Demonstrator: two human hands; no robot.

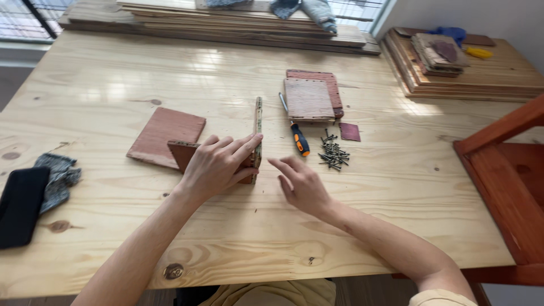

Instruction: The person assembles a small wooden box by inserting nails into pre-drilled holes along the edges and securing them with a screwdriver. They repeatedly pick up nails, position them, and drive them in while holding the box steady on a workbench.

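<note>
Pale pine counter [113, 85], knots showing, seen from above. No packages, labels or signs legible anywhere in view.

Left hand [218, 164]: grip clenched on a thin wooden board [258, 133] stood on edge, fingers wrapped over its near end, thumb pressing the face. The board runs away from the person toward mid-counter. A second reddish panel [182, 152] meets it at the hand, partly hidden under the palm; how the two join cannot be told.

Right hand [300, 184]: grip released, fingers spread and pointing left, just beside the upright board, touching nothing that shows.

Around:
- flat reddish-brown panel [167, 133] lying left of the left hand, touching the panel under the palm
- screwdriver [294, 127], orange and black handle, just right of the upright board
- heap of dark screws [333, 153] near the screwdriver's handle
- small dark red square scrap [349, 131] beside the screws
- two stacked panels [310, 97], pale over reddish, beyond the screwdriver
- grey cloth [56, 178] and black flat object [20, 207] at the left edge
- long planks [226, 22] stacked along the far edge
- board stack [453, 73] far right, with a blue item and a yellow item on top
- red-brown wooden chair [504, 181] at the right side
</note>
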